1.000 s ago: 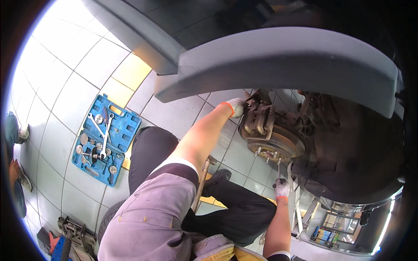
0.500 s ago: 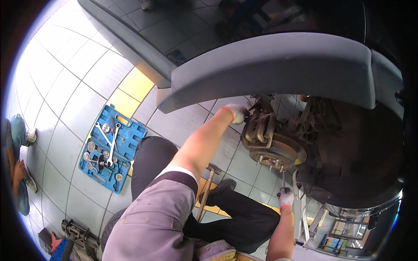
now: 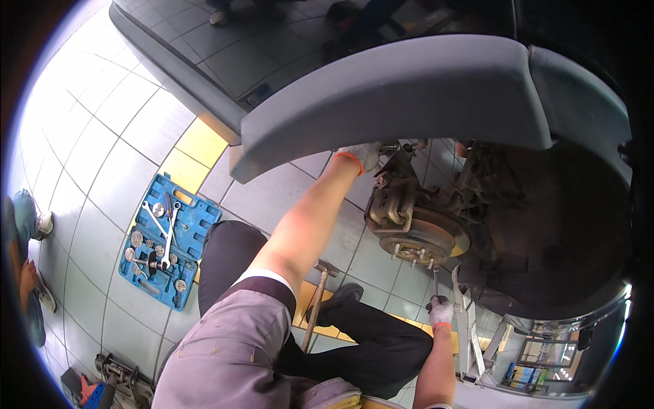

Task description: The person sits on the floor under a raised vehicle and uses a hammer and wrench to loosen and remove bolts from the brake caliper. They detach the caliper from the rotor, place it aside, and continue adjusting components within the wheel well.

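My left hand [image 3: 362, 157], in a pale glove with an orange cuff, reaches under the grey wheel-arch trim behind the brake caliper [image 3: 394, 204]. Its fingers look closed near a small metal part [image 3: 390, 147]; the trim's edge partly covers them, and what they grip is unclear. The rusty brake disc and hub [image 3: 422, 238], with bare wheel studs, sit below the caliper. My right hand [image 3: 441, 311], also gloved, is closed around a slim metal tool [image 3: 436, 281] pointing up towards the hub; its exact kind cannot be made out.
A blue tool case [image 3: 197, 235] lies open on the tiles at left, holding round metal pieces and combination wrenches [image 3: 170, 235]. A wooden-handled hammer [image 3: 315, 307] is beside my leg. A metal stand [image 3: 466, 327] is at right. Another person [image 3: 26, 273] is at the far left.
My left hand has moved up and left from beside the caliper to under the trim edge. My right hand still holds the slim tool below the hub. The whole view has shifted slightly.
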Available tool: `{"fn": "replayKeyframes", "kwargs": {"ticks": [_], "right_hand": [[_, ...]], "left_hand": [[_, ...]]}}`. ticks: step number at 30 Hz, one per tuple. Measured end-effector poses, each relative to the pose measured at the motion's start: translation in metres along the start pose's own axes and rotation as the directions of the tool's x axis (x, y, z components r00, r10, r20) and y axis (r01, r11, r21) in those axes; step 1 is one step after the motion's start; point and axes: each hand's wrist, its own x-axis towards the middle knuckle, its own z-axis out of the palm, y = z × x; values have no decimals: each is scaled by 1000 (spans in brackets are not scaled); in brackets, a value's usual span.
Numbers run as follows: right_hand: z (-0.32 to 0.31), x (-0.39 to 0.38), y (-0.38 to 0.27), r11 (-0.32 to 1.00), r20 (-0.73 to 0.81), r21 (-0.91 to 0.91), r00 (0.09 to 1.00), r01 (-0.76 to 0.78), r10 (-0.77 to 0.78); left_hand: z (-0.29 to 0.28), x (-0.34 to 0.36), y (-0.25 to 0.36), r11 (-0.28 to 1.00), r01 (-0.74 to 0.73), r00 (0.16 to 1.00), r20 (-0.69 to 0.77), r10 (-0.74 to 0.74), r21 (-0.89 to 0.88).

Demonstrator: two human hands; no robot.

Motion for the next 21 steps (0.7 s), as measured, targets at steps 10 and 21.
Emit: {"fn": "replayKeyframes", "kwargs": {"ticks": [10,21], "right_hand": [[1,-8,-24,998,91,33,995,-53,50],[0,-14,-33,990,145,51,981,-134,125]], "left_hand": [[81,-45,-32,272,667,706,705,65,-693],[84,-40,-16,-33,717,689,716,-110,-696]]}}
